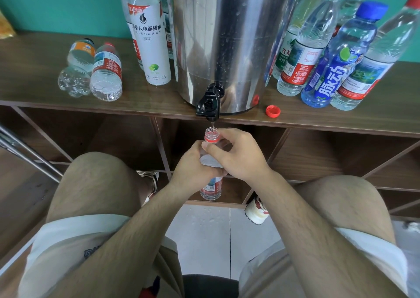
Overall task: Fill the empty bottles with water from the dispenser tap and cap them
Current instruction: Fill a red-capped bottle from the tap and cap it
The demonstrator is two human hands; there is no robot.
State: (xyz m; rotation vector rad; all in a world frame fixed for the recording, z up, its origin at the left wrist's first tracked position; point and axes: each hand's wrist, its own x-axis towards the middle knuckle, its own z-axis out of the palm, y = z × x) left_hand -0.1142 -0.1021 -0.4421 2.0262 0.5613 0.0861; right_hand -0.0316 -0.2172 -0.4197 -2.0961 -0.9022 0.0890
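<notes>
The fingers (229, 135) of the right hand (238, 154) curl round the shoulder of the clear plastic bottle with a red neck ring (212, 136), thumb laid across just under that ring. The left hand (193, 168) wraps the body lower down, its fingertips hidden behind the bottle. Both hands are clamped on it with no slack showing.

The double grip looks meant to steady the uncapped mouth, which sits at 6 o'clock from the black plastic tap (209, 103), just beneath the spout, so a thin stream can drop straight in. The hands hide the water level, so I cannot tell how full it is.

The tap juts past the edge of the brown wooden shelf (34, 88) from the foot of the tall stainless steel dispenser (222, 36). At 3 o'clock from the tap lies a loose red screw cap (273, 111), probably this bottle's, handy for the right hand. At 9 o'clock from the dispenser two small clear bottles (91, 70) lie on their sides, seemingly empty. At 2 to 3 o'clock stands a cluster of upright capped bottles (329, 58), apparently filled
</notes>
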